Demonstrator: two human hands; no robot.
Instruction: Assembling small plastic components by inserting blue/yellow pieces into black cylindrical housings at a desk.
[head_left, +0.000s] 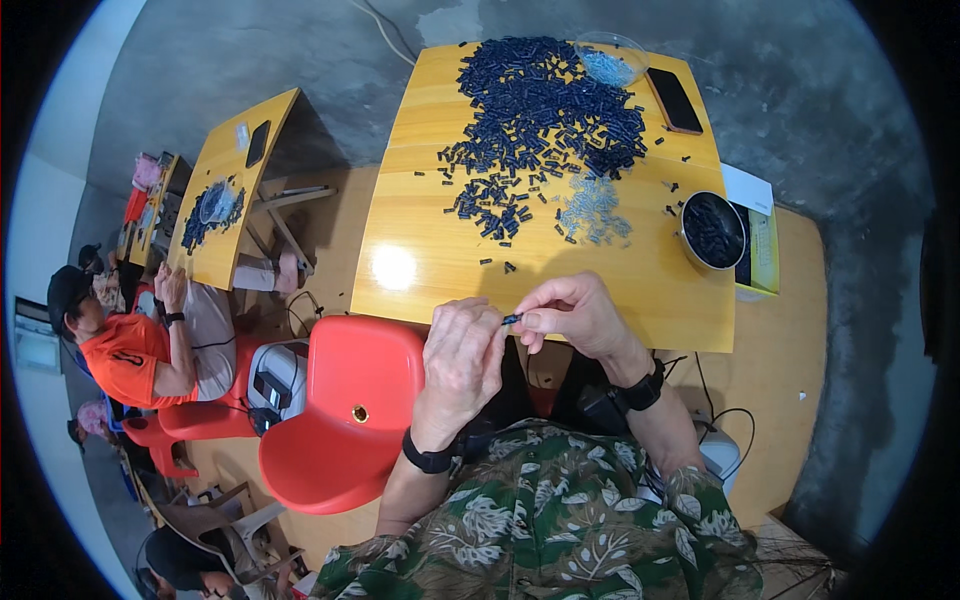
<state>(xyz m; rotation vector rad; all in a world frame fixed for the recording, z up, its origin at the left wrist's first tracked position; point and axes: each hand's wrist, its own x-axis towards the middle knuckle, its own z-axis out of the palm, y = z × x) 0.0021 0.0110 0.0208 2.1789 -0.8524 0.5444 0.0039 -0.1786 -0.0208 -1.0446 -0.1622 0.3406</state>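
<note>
My left hand [462,355] and my right hand [572,315] meet just over the near edge of the yellow table [400,240]. Between their fingertips is a small black tube-like part [512,319], pinched from both sides. Its finer detail is too small to make out. A large heap of similar black parts [540,95] covers the far middle of the table, thinning out toward me. Beside its near right side lies a scatter of small pale blue-grey pieces [595,212].
A clear bowl [612,68] of light blue pieces and a dark phone [675,100] sit at the far right. A metal bowl [712,230] of black parts stands at the right edge, by a yellow box [765,255]. Left are a red chair [365,370] and a seated person [135,350].
</note>
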